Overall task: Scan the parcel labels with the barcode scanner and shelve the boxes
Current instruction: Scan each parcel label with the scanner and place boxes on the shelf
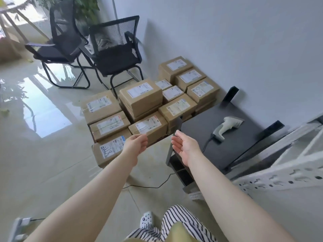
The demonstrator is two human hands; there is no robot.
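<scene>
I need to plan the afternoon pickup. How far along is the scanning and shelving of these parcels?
Nothing looks done yet: the cardboard boxes all sit stacked on the floor, and no shelved box is in view. The barcode scanner lies untouched on the dark table. In hand: nothing; the left hand and right hand reach open toward the nearest box. Scanning and shelving remain.

Matt cardboard boxes (140, 99), glossy floor (52, 151)

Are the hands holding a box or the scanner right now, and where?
Nothing is held. Both hands, left and right, are open in front of the nearest box; the scanner lies on the dark table.
</scene>
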